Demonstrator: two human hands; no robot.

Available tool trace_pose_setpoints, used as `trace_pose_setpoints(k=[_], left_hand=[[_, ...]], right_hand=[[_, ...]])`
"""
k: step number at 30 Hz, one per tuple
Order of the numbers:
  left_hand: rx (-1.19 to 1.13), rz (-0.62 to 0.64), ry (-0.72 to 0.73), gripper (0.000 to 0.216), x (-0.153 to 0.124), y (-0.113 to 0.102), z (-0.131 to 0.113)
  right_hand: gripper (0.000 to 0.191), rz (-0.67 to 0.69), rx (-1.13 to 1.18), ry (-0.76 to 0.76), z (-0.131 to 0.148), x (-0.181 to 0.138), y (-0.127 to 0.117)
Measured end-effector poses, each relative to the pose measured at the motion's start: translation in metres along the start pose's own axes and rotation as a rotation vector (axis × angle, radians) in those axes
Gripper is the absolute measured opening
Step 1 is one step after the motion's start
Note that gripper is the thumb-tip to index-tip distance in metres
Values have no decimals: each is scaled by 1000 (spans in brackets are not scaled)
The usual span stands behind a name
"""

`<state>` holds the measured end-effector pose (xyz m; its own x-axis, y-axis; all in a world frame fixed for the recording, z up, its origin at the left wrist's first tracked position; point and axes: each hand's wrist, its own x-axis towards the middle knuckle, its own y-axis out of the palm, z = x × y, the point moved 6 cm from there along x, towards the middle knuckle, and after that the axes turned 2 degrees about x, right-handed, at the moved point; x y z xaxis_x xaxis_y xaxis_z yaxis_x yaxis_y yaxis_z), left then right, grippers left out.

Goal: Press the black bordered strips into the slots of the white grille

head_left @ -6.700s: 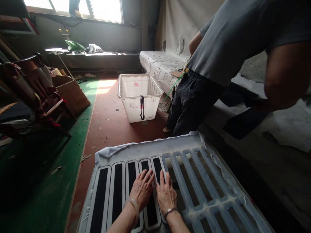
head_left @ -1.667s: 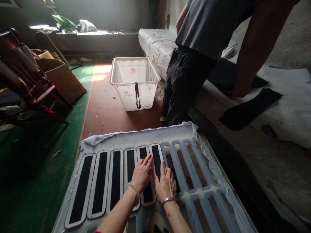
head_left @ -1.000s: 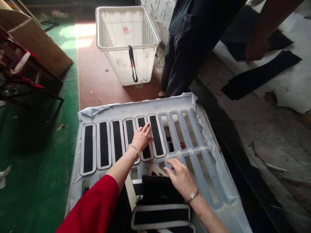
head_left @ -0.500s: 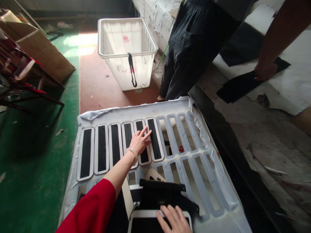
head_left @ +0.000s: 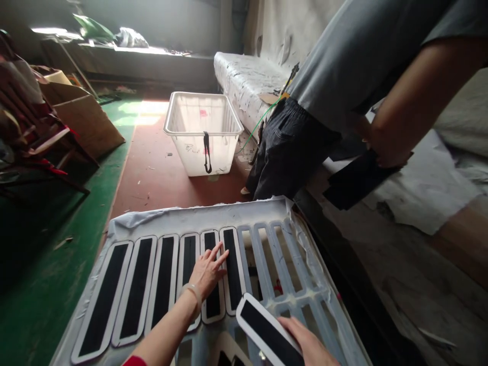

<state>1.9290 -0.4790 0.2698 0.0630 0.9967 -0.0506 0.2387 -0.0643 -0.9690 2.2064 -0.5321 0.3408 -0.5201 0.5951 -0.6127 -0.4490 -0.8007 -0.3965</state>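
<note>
Several long rounded panels, each with a black middle and a white rim, lie side by side across a grey slotted frame [head_left: 202, 212]. My left hand [head_left: 208, 272] rests over the row with its fingers stretched out. Its fingertips reach the black middle of the rightmost panel in the row [head_left: 233, 269]. In my right hand [head_left: 310, 345] is another white-rimmed black panel [head_left: 267, 328], tilted, its far end near the foot of that rightmost one. Part of my right hand is cut off by the lower edge of the view.
Beyond the frame stands a white plastic bin [head_left: 202, 147] with a black strap. On the right a co-worker [head_left: 366, 66] bends over a covered bench, holding dark pieces [head_left: 354, 178]. A cardboard box [head_left: 87, 119] and a wooden chair [head_left: 34, 127] are at left.
My right hand has lifted a white-rimmed panel from the pile at the lower edge toward the row. My left hand stays by the rightmost panel. The view has tipped up.
</note>
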Motion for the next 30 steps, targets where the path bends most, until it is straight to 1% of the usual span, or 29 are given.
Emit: trace_pose_setpoints(k=[1,2,3,4,5,7,8,10,11,12,13,14,15,16,18,19,20,21,22,23,25,28,30], left_hand=[[-3,2,-3,64,0,0,0],[-4,4,-6,65,1,0,0],[-5,7,-9,65,1,0,0],[-6,10,-12,65,1,0,0],[-6,15,-15,65,2,0,0],[-6,24,-20,65,2,-1,0],[-7,28,-23,65,3,-1,0],[-9,33,-27,65,2,-2,-1],[-11,34,-28,64,2,-2,-1],[-12,34,-30,64,2,-2,-1],[-14,34,-31,63,1,-2,-1],[-14,35,-31,62,1,-2,-1],[-13,36,-30,61,2,-1,-1],[-9,35,-26,61,2,0,-1],[5,29,-13,60,3,2,-1],[14,23,-5,60,4,3,-2],[22,17,0,60,4,4,-2],[28,13,4,60,5,5,-2],[31,11,5,59,5,5,-2],[31,9,5,59,5,6,-2],[26,6,9,57,5,5,-2],[18,-9,34,53,4,3,-3],[27,-26,48,50,3,1,-4]], right_hand=[[93,-13,-154,7,-3,0,-9],[86,-35,-307,-25,-3,0,-16],[73,-12,-461,-67,-2,0,-18],[58,51,-639,-111,0,0,-17],[43,85,-796,-191,7,1,-17],[25,160,-1070,-340,27,3,-17],[24,163,-1160,-416,40,5,-20],[32,137,-1253,-504,60,10,-30],[41,105,-1257,-503,66,14,-37],[54,66,-1241,-460,65,18,-45],[68,10,-1204,-372,58,22,-52],[78,-65,-1138,-250,45,25,-60],[88,-166,-1038,-113,26,27,-67],[89,-307,-901,20,3,25,-72],[69,-503,-488,207,-53,20,-69],[58,-614,-326,305,-83,16,-64],[61,-726,-223,347,-106,13,-57],[72,-817,-160,367,-125,10,-51],[82,-873,-115,391,-140,10,-44],[89,-916,-101,404,-150,10,-39],[91,-987,-114,405,-155,13,-36],[89,-1069,-146,396,-147,17,-44],[88,-1079,-130,400,-145,19,-51]])
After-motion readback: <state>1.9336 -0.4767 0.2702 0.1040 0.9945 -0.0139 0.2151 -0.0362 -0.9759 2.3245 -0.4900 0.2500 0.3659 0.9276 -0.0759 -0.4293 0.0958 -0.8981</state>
